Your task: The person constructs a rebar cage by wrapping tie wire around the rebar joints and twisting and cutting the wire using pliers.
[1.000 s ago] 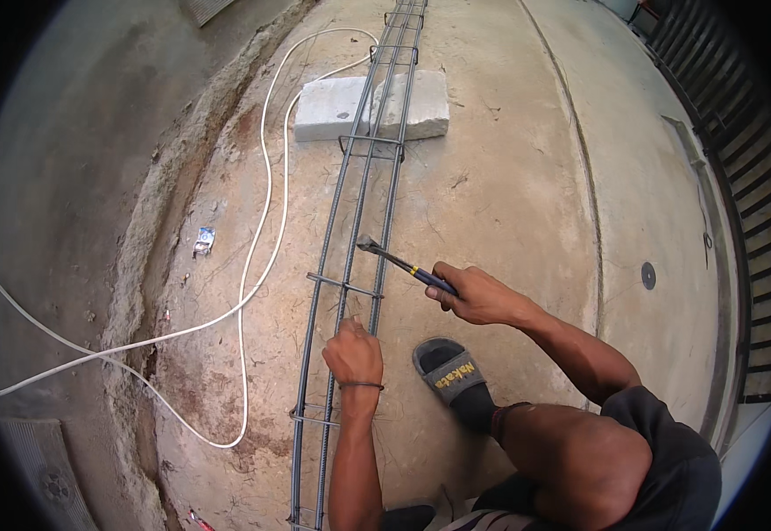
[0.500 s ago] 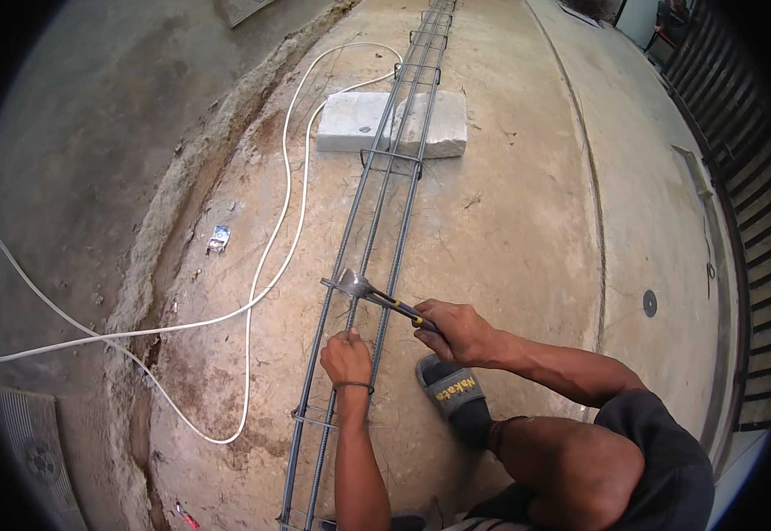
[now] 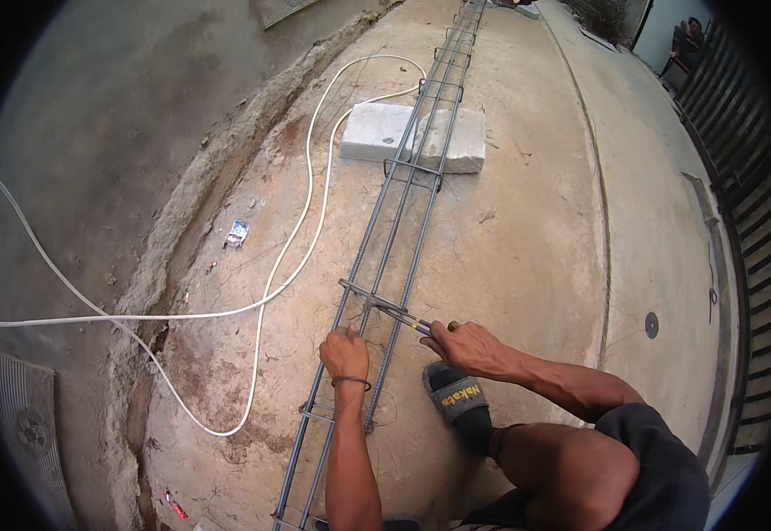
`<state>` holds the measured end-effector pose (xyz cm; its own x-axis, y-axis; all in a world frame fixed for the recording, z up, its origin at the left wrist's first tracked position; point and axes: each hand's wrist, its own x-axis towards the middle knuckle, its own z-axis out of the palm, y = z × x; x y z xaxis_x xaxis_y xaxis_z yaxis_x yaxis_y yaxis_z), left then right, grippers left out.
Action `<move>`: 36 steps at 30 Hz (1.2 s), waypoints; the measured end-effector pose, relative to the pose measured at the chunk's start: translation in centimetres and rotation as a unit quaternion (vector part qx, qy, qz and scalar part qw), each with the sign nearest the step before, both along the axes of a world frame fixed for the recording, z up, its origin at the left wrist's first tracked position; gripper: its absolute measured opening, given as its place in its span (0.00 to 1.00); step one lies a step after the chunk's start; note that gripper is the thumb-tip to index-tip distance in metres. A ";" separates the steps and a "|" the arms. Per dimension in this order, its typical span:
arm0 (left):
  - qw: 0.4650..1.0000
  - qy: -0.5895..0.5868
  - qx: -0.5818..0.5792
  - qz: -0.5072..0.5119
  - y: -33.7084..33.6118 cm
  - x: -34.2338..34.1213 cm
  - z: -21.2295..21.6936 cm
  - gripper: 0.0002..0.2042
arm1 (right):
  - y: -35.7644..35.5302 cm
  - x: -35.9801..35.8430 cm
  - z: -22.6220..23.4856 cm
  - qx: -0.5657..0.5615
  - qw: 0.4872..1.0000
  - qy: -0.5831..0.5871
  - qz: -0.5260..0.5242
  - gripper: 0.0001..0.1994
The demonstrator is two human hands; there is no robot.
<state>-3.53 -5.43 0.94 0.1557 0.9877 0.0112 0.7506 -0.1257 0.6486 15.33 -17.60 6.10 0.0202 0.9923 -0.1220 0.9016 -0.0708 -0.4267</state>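
Observation:
A long rebar cage of ribbed steel bars and square stirrups runs from near my legs to the far end. My left hand is closed over its bars just below a stirrup; the fingertips are partly hidden. In my right hand are the dark, yellow-banded handles of a pair of pincers. The pincers lie low across the cage from the right, their head at the middle bar beside that stirrup. Their handles look close together; any wire in the jaws is too small to make out.
Two pale blocks prop the cage. A white hose loops on the left, beside a rough groove. My sandalled foot is right of the cage. A dark disc and barred gate lie farther right; a person sits beyond.
The pincers have tipped down flatter across the cage, and their handles look closer together. My left hand has shifted slightly left along the bars. The whole view has shifted a little.

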 end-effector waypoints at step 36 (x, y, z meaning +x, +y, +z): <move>0.991 -0.129 -0.002 -0.036 -2.0 -0.4 0.6 0.14 | 0.8 0.7 5.7 -0.151 0.890 0.415 -0.115 0.21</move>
<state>-3.92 -7.46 1.58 0.2188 0.9742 0.0553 0.5487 -0.1697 0.8186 15.98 -16.76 11.81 -0.0025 0.8926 -0.4509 0.2324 -0.4380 -0.8684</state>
